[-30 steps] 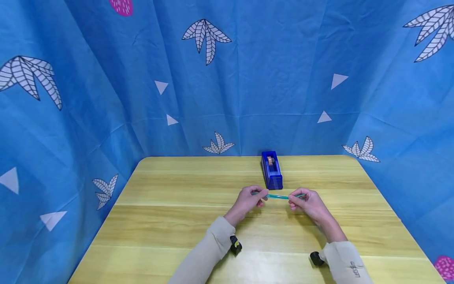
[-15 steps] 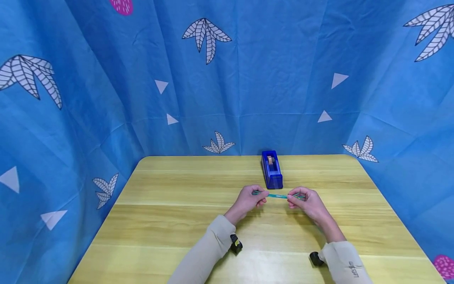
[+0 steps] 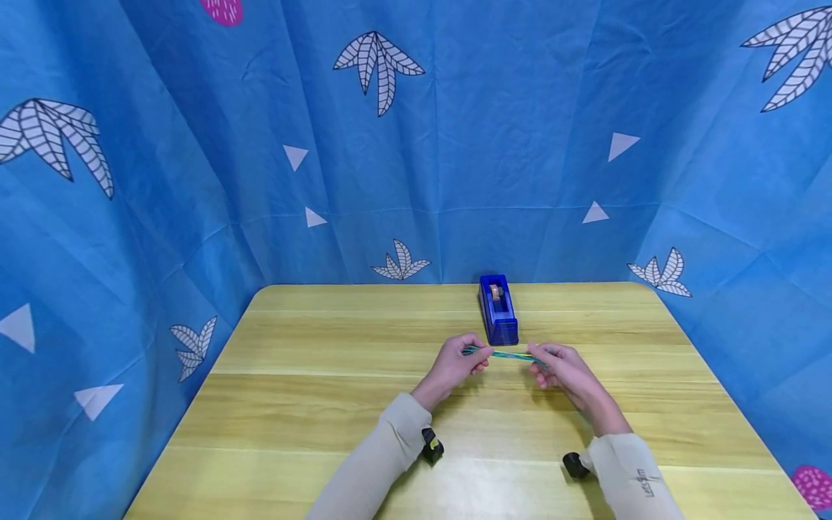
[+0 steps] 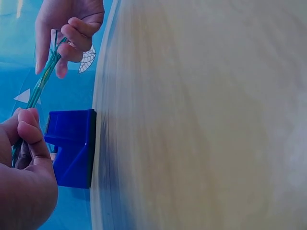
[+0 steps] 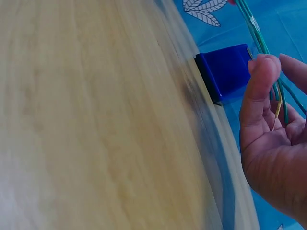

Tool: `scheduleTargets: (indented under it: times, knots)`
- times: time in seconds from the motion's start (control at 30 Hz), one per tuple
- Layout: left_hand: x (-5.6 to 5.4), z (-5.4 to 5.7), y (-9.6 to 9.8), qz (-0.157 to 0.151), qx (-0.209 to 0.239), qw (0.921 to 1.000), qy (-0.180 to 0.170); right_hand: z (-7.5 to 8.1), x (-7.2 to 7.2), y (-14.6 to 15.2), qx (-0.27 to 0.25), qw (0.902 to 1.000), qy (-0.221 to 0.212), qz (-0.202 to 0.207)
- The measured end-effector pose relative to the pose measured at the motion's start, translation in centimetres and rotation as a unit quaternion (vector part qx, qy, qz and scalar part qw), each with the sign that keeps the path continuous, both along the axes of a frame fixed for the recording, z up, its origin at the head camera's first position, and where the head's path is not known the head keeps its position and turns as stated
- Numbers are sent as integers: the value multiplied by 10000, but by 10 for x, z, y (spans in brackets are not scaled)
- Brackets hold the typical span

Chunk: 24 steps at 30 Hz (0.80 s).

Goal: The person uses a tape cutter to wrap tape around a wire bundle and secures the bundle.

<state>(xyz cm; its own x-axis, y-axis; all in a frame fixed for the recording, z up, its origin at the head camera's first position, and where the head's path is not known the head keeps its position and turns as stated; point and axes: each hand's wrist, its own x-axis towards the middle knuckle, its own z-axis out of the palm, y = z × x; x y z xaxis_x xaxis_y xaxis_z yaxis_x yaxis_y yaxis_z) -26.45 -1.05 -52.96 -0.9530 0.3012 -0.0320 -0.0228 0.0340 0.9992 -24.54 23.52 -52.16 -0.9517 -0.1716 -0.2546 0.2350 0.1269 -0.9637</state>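
A thin bundle of green wires (image 3: 513, 355) with a yellow strand among them stretches between both hands above the table. My left hand (image 3: 455, 365) pinches its left end between thumb and fingers. At the other end my right hand (image 3: 572, 375) has its thumb and fingers around the bundle; the loose wire ends spread over its palm in the right wrist view. A shiny, pale patch (image 5: 254, 23) shows on the wires (image 5: 259, 39) there. Just beyond the hands stands a blue tape dispenser (image 3: 502, 332) with a small roll (image 3: 495, 293) in it.
The wooden table (image 3: 312, 412) has rounded far corners. A blue curtain (image 3: 507, 144) with leaf prints hangs right behind its far edge and along both sides. A small black device (image 3: 432, 446) sits at the left cuff, another black device (image 3: 575, 465) at the right cuff.
My right hand has turned slightly and shifted its fingers on the wires, and its cuff has moved a little left. The left hand keeps its pinch almost in place.
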Motion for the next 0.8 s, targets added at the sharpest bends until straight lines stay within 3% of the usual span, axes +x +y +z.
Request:
scheduleTargets:
  times: [0.33,0.63,0.8]
  knots:
    - [-1,-3,-1,-53,-58,10000,22,-5,-1,-1,-324,9992,215,44]
    - [-3,-3,-2,-181,-36,9994,-303,-6,-2,0,4,9964,832,-178]
    - [-3,-3,0,-96,-13,9991,-408,-5,-1,-1,151,9941,1058,-206]
